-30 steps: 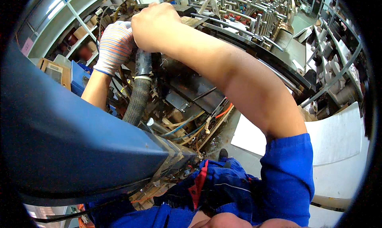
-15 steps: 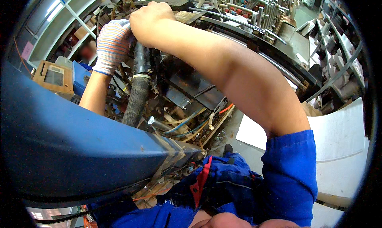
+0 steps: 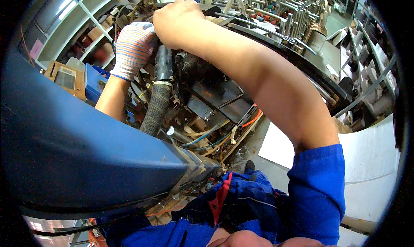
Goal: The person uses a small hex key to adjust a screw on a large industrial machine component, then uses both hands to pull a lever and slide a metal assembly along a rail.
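Note:
Both my hands meet at the top of a dark upright pipe point(image 3: 164, 65) inside an opened machine. My left hand point(image 3: 134, 48), in a striped knit work glove, is curled on the pipe's left side, its fingertips hidden. Bare and closed, my right hand point(image 3: 177, 23) reaches across from the right, knuckles up, just above the pipe's end. Whatever the fingers of either hand grip is out of sight behind them. Below the pipe a braided hose point(image 3: 157, 109) is joined by a pale ring clamp point(image 3: 163, 82) and runs down behind a blue cover.
The large blue cover point(image 3: 95, 147) lies between my body and the machine. Loose coloured cables point(image 3: 207, 137) hang beside a dark metal plate point(image 3: 215, 100). A wooden-framed box with a display point(image 3: 64, 79) stands at left. Metal rods point(image 3: 289, 25) fill the far side; shelves point(image 3: 368, 70) line the right.
The whole view has shifted slightly, so the scene sits a little farther right. Both hands stay together at the pipe's top, with no clear change of grip.

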A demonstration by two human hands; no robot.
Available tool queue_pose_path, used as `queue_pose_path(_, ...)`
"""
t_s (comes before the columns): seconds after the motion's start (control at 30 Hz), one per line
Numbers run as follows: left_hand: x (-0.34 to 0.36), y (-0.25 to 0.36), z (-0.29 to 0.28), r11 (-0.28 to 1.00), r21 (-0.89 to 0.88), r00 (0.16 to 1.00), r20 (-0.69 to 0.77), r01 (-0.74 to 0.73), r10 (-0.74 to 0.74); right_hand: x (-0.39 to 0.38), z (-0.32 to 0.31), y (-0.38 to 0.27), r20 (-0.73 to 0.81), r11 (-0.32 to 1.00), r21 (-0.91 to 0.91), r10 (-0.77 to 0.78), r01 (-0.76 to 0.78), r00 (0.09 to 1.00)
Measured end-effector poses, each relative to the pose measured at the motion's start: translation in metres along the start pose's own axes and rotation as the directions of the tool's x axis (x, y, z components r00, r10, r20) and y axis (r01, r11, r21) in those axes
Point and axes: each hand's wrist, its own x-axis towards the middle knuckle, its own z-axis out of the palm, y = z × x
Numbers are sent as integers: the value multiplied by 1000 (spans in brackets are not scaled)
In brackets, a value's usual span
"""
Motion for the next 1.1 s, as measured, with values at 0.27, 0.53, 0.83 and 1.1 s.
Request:
queue_pose_path(0.27,-13,17,3,656,-619,877,118,431,-465,2,13,-5,-115,999,17,-35,37,993)
queue_pose_path(0.53,-12,29,-25,772,-484,909,161,412,-384,-5,12,-7,-75,992,129,1,9,997)
queue_pose_path(0.83,4,34,-6,843,-414,931,35,344,-363,-15,17,0,-71,987,157,50,-39,996)
queue_pose_path(1.1,11,40,-1,988,-100,991,-65,114,-121,-122,17,-19,-507,961,246,16,127,862)
